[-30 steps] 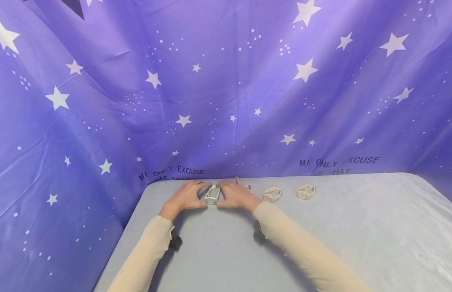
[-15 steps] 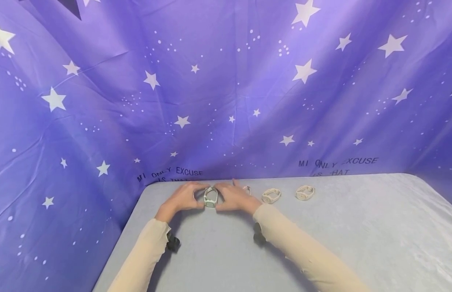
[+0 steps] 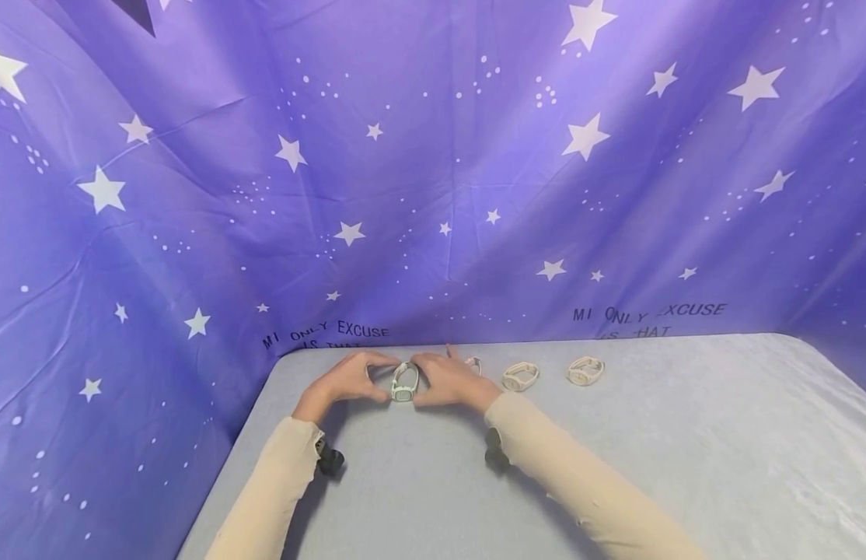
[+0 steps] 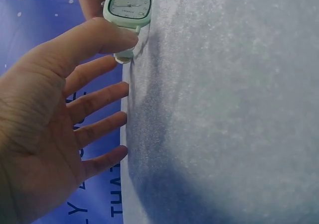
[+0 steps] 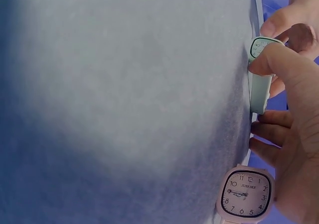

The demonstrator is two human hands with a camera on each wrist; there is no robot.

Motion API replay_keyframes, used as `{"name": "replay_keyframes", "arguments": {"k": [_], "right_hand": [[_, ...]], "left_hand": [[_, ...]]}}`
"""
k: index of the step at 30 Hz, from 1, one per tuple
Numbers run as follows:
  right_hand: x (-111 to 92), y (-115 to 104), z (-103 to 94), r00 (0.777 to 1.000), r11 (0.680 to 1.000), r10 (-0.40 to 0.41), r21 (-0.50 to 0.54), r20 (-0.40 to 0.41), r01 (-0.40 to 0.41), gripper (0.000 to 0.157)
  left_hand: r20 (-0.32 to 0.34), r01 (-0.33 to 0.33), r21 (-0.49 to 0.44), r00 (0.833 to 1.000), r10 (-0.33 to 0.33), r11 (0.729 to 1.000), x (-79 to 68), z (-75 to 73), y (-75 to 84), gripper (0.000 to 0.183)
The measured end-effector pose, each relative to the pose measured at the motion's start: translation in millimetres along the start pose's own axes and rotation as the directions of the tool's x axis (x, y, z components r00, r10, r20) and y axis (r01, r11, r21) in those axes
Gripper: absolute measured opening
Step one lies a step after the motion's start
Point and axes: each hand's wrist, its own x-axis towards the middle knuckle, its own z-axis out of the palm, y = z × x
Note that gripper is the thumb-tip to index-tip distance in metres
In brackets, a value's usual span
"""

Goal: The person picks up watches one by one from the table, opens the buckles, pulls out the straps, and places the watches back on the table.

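Observation:
A light green wristwatch [image 3: 403,383] with its strap looped stands at the table's back edge between both hands. Its squarish dial [image 4: 130,7] shows clearly in the left wrist view. My left hand [image 3: 350,377] lies just left of it, fingers spread and fairly straight, a narrow gap visible in the head view. On the other side my right hand [image 3: 447,379] holds the watch, its thumb over the edge of the case [image 5: 263,46] in the right wrist view; its index fingertip is hidden there. A pink watch [image 5: 245,194] sits beside the right hand, mostly hidden in the head view.
Two beige watches, one nearer [image 3: 520,376] and one farther right [image 3: 585,371], stand in the same row. A grey cloth covers the table [image 3: 419,482]. Behind its back edge hangs a purple curtain [image 3: 433,171] with stars.
The green watch has turned from a slant to face straighter forward and shifted slightly nearer. My left hand has edged left, away from it; the right hand stays close beside it.

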Motion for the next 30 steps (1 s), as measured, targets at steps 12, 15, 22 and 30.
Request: {"name": "replay_keyframes", "arguments": {"k": [12, 15, 22, 30], "right_hand": [[0.2, -1.2, 1.3, 1.0, 1.0, 0.005, -0.019, 0.003, -0.005, 0.077], [0.3, -1.1, 0.1, 0.999, 1.0, -0.024, -0.016, -0.026, 0.024, 0.071], [-3.3, 0.6, -0.4, 0.987, 0.994, -0.103, -0.035, -0.125, 0.099, 0.071], [-10.0, 0.5, 2.9, 0.967, 0.978, -0.153, -0.174, -0.206, 0.117, 0.085]], "left_hand": [[-0.02, 0.015, 0.05, 1.0, -0.014, 0.999, 4.3, 8.9, 1.6, 0.079], [-0.059, 0.0, 0.045, 0.998, 0.003, 0.999, 5.4, 11.5, -0.3, 0.079], [-0.159, -0.022, 0.015, 0.987, 0.024, 1.0, 4.1, 17.6, -1.3, 0.081], [-0.283, -0.047, 0.172, 0.954, 0.095, 0.984, -1.1, 19.1, 5.0, 0.082]]}}
